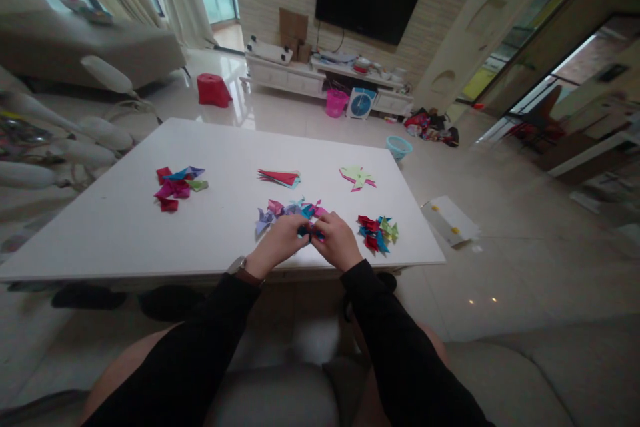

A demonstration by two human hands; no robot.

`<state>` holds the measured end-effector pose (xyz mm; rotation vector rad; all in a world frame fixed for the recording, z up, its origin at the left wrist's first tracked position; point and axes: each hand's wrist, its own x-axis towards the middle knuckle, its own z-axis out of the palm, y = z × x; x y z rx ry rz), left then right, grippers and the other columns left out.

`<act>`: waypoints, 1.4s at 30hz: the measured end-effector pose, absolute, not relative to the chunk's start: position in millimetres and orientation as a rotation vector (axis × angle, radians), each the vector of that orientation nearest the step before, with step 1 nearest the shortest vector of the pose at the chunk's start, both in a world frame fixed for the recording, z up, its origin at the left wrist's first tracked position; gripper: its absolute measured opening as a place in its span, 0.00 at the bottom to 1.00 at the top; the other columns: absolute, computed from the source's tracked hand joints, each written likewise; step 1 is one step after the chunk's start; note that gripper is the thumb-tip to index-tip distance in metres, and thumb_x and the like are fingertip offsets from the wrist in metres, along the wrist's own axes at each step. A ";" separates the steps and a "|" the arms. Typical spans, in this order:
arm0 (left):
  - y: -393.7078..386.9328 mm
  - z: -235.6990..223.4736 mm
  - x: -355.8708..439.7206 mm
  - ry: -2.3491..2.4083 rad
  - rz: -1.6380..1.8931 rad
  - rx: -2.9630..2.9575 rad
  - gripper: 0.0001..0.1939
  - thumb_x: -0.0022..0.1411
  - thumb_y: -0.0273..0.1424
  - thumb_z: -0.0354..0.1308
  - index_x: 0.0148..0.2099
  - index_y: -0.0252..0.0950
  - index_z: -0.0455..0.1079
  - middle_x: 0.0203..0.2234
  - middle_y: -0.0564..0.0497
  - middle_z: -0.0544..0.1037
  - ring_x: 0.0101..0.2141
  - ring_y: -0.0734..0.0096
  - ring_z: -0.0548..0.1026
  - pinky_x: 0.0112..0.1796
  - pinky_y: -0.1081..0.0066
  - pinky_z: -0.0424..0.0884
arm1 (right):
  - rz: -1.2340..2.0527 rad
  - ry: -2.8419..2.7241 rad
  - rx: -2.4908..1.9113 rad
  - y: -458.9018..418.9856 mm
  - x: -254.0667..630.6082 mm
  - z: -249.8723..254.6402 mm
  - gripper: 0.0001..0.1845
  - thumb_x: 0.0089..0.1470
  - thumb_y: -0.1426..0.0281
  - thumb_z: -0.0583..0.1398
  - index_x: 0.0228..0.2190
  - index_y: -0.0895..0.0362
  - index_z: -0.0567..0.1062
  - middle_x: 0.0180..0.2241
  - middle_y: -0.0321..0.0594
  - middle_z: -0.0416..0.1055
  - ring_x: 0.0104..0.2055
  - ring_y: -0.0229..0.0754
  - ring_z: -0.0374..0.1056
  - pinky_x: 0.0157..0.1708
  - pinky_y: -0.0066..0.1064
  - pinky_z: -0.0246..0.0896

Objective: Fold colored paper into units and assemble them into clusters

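My left hand (pixel 284 239) and my right hand (pixel 335 237) meet above the near edge of the white table (pixel 225 233). Between their fingertips they pinch a small folded paper piece (pixel 311 230), dark blue with some pink, mostly covered by the fingers. Just beyond lies a pile of purple, pink and light blue origami (pixel 274 210), partly hidden behind my hands. To the right of my right hand sits a heap of red, blue and green folded paper (pixel 377 232). A watch (pixel 237 265) is on my left wrist.
Farther back on the table lie red pointed folded papers (pixel 280 177) and green-and-pink folded pieces (pixel 358 177). A mixed-colour paper pile (pixel 176 188) is at the left. White chairs (pixel 107 73) stand by the left edge; a blue basket (pixel 399 147) is on the floor beyond the right corner.
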<state>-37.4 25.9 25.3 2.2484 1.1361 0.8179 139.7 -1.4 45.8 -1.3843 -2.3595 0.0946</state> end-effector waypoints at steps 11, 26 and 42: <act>28.4 47.5 -23.3 1.009 0.930 2.197 0.13 0.63 0.26 0.57 0.49 0.37 0.73 0.47 0.46 0.76 0.48 0.62 0.75 0.50 0.63 0.71 | -0.100 -2.006 -1.869 24.8 216.2 43.2 0.06 0.57 0.72 0.60 0.29 0.55 0.77 0.35 0.42 0.72 0.44 0.47 0.65 0.44 0.35 0.60; 33.6 43.5 -69.0 1.182 0.828 2.124 0.08 0.61 0.23 0.56 0.41 0.35 0.75 0.37 0.47 0.78 0.37 0.65 0.77 0.41 0.67 0.72 | 0.023 -1.887 -2.459 105.9 300.9 8.3 0.08 0.56 0.74 0.61 0.31 0.59 0.82 0.41 0.54 0.77 0.50 0.54 0.67 0.46 0.41 0.59; 23.1 45.0 -73.6 1.202 0.849 2.035 0.10 0.62 0.23 0.54 0.43 0.35 0.74 0.38 0.46 0.79 0.39 0.65 0.76 0.46 0.65 0.71 | 0.429 -1.888 -1.584 35.3 181.6 61.5 0.12 0.56 0.68 0.59 0.41 0.56 0.79 0.45 0.46 0.74 0.45 0.46 0.72 0.44 0.38 0.70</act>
